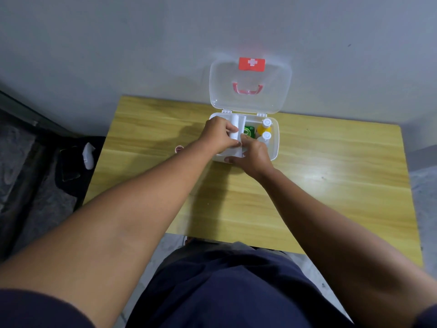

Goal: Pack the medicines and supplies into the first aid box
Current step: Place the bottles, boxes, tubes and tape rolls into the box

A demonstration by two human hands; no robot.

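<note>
My left hand (218,134) grips the white bandage roll (234,126) over the left side of the first aid box (275,147), angled so it slots in lengthwise; my right hand (254,157) pinches what looks like its loose white end at the front wall, probably to keep it from unwinding; the lid (250,100) leans back against the wall, leaving the opening free; the green packet (248,131) and two white-capped bottles (266,130) sit packed to the right, so this side is what remains

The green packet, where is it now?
The green packet lies inside the open first aid box, between the white roll and two white-capped bottles.
</note>
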